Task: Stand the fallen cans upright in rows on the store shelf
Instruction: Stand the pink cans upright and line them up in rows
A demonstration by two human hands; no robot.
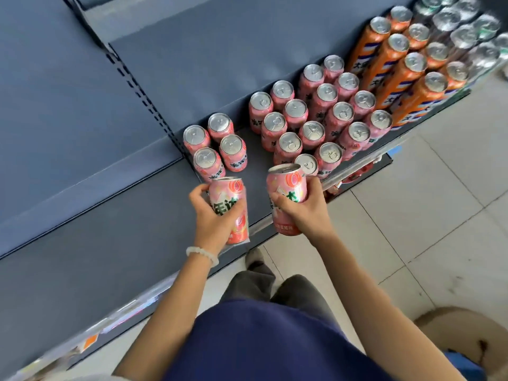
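I hold one pink can in each hand above the front edge of the dark grey shelf (143, 215). My left hand (213, 215) grips a pink can (231, 193) upright. My right hand (302, 207) grips another pink can (287, 188), also upright, just in front of the standing rows. Several pink cans (313, 133) stand in neat rows on the shelf to the right. A small cluster of pink cans (217, 144) stands to the left, by the slotted shelf post. A strip of bare shelf separates the two groups.
Tall orange cans (395, 67) stand in rows right of the pink ones, with silver cans (464, 28) beyond them. A shelf divider post (137, 86) runs diagonally. Pale floor tiles (412, 215) lie to the right. A brown cardboard box (467, 334) sits at lower right.
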